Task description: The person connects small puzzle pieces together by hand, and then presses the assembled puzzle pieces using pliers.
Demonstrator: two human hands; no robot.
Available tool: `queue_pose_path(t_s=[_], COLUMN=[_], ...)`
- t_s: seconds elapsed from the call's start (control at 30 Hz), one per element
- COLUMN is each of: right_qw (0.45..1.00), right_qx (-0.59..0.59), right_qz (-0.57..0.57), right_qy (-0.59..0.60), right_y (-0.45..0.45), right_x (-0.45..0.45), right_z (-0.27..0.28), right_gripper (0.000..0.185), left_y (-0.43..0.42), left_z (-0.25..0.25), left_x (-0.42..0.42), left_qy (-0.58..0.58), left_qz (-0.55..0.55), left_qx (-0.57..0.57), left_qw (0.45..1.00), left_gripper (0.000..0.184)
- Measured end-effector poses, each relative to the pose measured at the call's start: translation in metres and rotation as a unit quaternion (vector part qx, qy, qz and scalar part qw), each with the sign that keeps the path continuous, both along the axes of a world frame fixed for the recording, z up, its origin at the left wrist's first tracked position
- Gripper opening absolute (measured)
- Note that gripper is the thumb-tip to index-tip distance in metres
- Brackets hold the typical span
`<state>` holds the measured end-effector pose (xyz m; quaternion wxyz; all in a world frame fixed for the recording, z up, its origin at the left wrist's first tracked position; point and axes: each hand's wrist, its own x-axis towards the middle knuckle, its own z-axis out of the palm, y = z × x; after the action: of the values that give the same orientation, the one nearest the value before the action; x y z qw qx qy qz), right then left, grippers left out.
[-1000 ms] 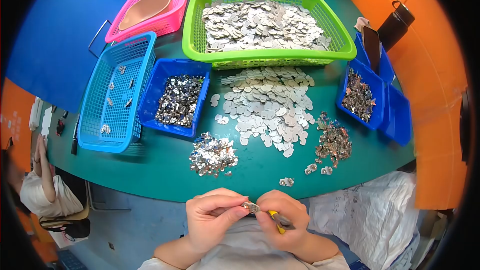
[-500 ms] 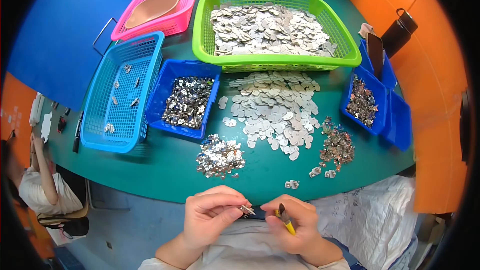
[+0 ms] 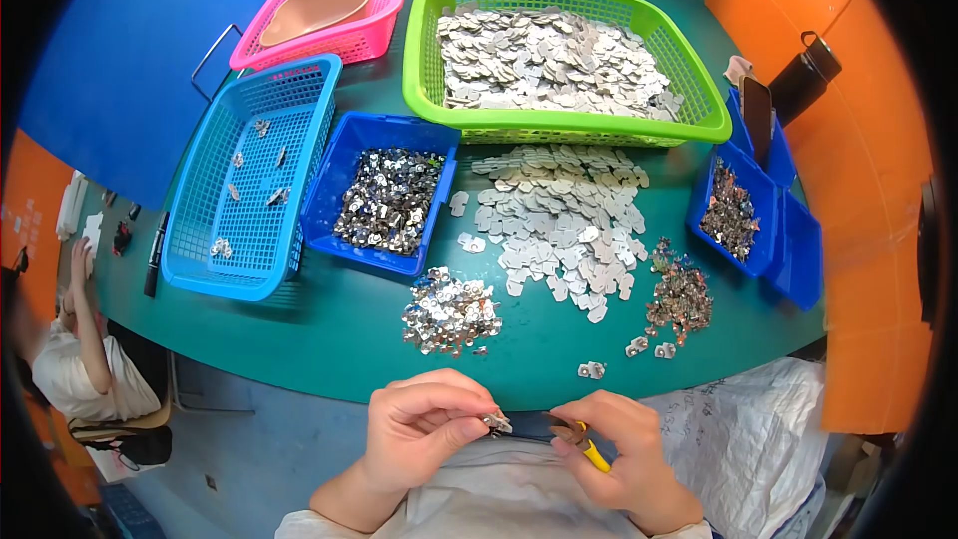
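Note:
My left hand [image 3: 424,429] pinches a small silvery metal part [image 3: 497,424] between thumb and fingertips, at the near edge of the table above my lap. Just to its right, my right hand [image 3: 614,449] is closed around a yellow-handled tool [image 3: 596,455] with a dark metal end, whose exact kind is partly hidden by the fingers. The tool is apart from the metal part. Beyond my hands lie a heap of small shiny metal pieces [image 3: 451,311], a spread of flat grey plates [image 3: 564,225] and a heap of coppery small pieces [image 3: 681,297]. Several joined parts [image 3: 591,370] lie nearest my right hand.
A green basket [image 3: 569,128] full of flat plates stands at the back. Leftward are a blue bin [image 3: 374,258] of metal pieces, a light blue basket [image 3: 215,279] and a pink basket [image 3: 329,52]. A blue box [image 3: 743,252] stands right. Another person [image 3: 90,374] sits at far left.
The tool in my right hand has turned and moved slightly right, away from the left hand. My left hand still pinches the metal part. The view has shifted slightly.

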<state>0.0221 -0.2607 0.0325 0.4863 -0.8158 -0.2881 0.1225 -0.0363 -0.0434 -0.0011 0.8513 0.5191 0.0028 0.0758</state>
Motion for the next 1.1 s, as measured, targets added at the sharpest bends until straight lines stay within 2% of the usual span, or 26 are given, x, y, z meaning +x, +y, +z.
queue_pose_path(t_s=[0.07,0.13,0.33,0.47,0.53,0.6,0.67,0.73,0.87,0.93,0.97,1.03,1.07,1.1], right_qw=[1.000,0.991,0.975,0.975,0.972,0.970,0.968,0.965,0.962,0.960,0.961,0.982,0.982,0.997], right_qx=[0.008,0.064,0.121,0.126,0.156,0.163,0.170,0.185,0.204,0.207,0.206,0.129,0.129,0.065], right_qz=[-0.009,-0.026,-0.009,-0.014,-0.020,-0.019,-0.018,-0.013,-0.027,-0.027,-0.028,-0.041,-0.040,-0.031], right_qy=[0.013,0.116,0.189,0.183,0.174,0.180,0.186,0.184,0.180,0.185,0.184,0.128,0.128,0.004], right_y=[0.004,0.010,0.021,0.026,0.027,0.028,0.028,0.028,0.029,0.028,0.026,0.018,0.013,0.007], right_x=[-0.001,-0.003,-0.006,-0.009,-0.010,-0.011,-0.011,-0.011,-0.014,-0.015,-0.014,-0.008,-0.004,0.000], right_z=[0.003,0.006,0.000,-0.003,-0.006,-0.007,-0.007,-0.008,-0.011,-0.011,-0.010,-0.004,-0.004,-0.004], right_gripper=[0.022,0.020,0.017,0.015,0.013,0.014,0.014,0.015,0.015,0.015,0.015,0.023,0.023,0.030], left_y=[-0.002,-0.002,-0.003,-0.005,-0.005,-0.008,-0.008,-0.007,-0.010,-0.011,-0.010,-0.007,-0.003,0.000], left_z=[-0.001,-0.004,-0.006,-0.006,-0.004,-0.003,-0.003,-0.003,-0.002,0.004,0.006,0.010,0.012,0.014], left_x=[0.000,-0.001,-0.003,-0.003,-0.004,-0.003,-0.002,-0.001,0.000,0.000,0.001,0.002,0.003,0.002], left_qy=[0.014,-0.019,-0.021,-0.031,-0.006,-0.017,-0.028,-0.078,-0.108,-0.140,-0.140,-0.180,-0.180,-0.196], left_qz=[0.018,-0.005,-0.002,0.020,0.038,0.054,0.069,0.089,0.103,0.139,0.139,0.165,0.166,0.172], left_qx=[0.013,-0.003,0.036,0.041,0.081,0.093,0.106,0.200,0.226,0.316,0.315,0.367,0.367,0.389], left_qw=[1.000,1.000,0.999,0.998,0.996,0.994,0.991,0.973,0.963,0.928,0.928,0.898,0.897,0.884], left_gripper=[0.013,0.018,0.016,0.015,0.004,0.003,0.004,0.008,0.012,0.018,0.018,0.023,0.023,0.025])
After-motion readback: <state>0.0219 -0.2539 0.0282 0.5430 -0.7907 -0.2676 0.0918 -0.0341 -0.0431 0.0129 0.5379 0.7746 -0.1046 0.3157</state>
